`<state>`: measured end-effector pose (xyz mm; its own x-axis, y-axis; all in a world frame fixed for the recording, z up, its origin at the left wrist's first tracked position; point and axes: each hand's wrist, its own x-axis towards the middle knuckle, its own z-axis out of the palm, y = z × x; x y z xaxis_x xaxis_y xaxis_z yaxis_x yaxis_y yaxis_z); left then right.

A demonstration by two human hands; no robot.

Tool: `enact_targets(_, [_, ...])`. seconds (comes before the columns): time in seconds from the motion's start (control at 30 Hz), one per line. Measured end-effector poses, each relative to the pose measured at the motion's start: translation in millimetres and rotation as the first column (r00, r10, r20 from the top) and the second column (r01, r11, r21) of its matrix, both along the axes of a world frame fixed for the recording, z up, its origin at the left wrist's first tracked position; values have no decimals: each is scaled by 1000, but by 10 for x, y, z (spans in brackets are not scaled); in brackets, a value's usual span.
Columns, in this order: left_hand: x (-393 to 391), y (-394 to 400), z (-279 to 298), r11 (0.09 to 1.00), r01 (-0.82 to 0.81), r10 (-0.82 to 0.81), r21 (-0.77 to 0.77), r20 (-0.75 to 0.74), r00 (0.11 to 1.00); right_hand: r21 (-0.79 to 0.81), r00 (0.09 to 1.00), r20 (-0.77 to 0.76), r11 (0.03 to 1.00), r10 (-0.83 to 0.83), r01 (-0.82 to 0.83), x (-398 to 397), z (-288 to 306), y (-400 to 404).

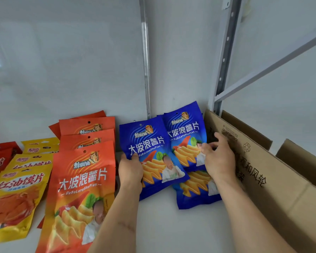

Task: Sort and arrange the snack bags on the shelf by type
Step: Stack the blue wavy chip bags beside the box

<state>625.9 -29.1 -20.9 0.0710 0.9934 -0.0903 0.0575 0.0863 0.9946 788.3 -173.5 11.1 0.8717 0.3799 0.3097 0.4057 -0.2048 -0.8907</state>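
A: Left hand is gripping the front blue bag on the shelf, beside the orange bags

B: Right hand is resting relaxed on the rear blue bag; squaring edges before stacking seems advisable

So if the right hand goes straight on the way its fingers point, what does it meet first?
Probably the cardboard box wall: the right hand points up and back, fingertips already close beside it. Depth is unclear.

Viewpoint: one head-worn camera, looking forward and down.
Facing: the shelf and its back right corner.
Nearness: close, within arm's reach.
Lens: wide-angle; uprights bend near the edges.
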Motion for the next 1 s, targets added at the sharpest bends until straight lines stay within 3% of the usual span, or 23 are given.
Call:
enact_targets(0.13, [-11,5,14,999,-20,21,37,-27,999,76,993,-96,996,62,-55,18,93,-264])
enact_targets(0.33, [-40,-12,27,991,-41,43,130,-13,999,-9,998,-35,999,50,-50,-40,142,-571])
enact_targets(0.53, [-71,-18,54,993,-11,11,117,-2,1000,84,999,-21,995,49,-47,-98,251,-676])
enact_targets(0.77, [-111,-24,88,997,-59,50,59,144,988,140,972,182,982,-148,123,-281,264,-709])
enact_targets(0.9, [-94,-69,125,998,35,-17,-56,288,957,-214,993,81,974,89,-70,-336,117,-567])
enact_targets(1.0, [-97,-95,154,974,175,-119,-144,332,936,-350,977,-44,913,207,-209,-323,-88,-443])
